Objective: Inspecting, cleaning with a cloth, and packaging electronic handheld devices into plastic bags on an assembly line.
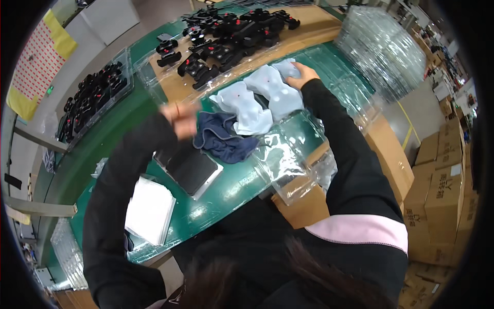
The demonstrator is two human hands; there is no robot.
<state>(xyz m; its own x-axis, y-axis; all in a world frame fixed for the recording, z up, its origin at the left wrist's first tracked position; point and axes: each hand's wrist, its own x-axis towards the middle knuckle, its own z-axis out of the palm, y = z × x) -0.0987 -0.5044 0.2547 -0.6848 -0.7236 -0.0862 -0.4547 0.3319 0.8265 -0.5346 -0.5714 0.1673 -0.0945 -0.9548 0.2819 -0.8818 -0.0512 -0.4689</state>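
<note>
Blue pkgs btwn L hand & R hand.

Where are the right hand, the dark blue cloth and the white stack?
Right hand (pixel 305 76): head view, on the back of the hand.
Dark blue cloth (pixel 225 144): head view, on its crumpled middle.
White stack (pixel 148 211): head view, on its top face.

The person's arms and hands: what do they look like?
The left sleeve and right sleeve are long and black; a pale pink band crosses the right one high up. The left hand, blurred, and right hand wear no gloves.
</note>
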